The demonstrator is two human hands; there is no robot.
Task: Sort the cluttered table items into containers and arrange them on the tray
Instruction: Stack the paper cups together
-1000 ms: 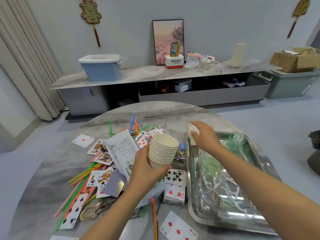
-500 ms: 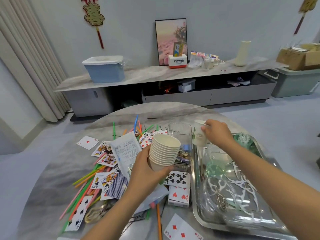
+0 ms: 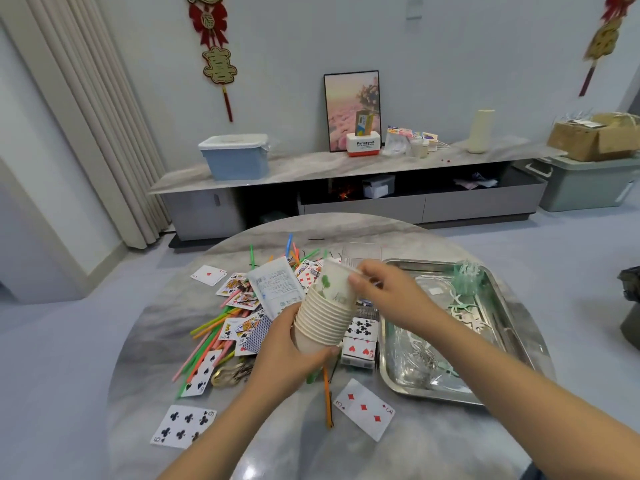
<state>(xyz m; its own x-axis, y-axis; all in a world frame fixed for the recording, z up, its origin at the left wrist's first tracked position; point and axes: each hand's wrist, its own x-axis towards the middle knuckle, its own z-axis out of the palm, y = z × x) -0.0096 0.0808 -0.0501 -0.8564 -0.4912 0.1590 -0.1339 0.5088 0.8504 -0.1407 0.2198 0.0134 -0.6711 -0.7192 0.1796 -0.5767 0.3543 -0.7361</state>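
A loose paper cup [image 3: 337, 284], just fetched from beside the tray [image 3: 512, 327], is pinched by the right hand [image 3: 384, 292] and nested into the stack [image 3: 323, 322] gripped by the left hand [image 3: 294, 351]

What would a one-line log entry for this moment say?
left hand: holds cup stack | right hand: fitting single cup into stack | tray: beside

Table [image 3: 433, 441] near edge bare, hand can pass; straws [image 3: 211, 336] & cards [image 3: 364, 408] clutter left-centre, tray [image 3: 391, 379] blocks right.
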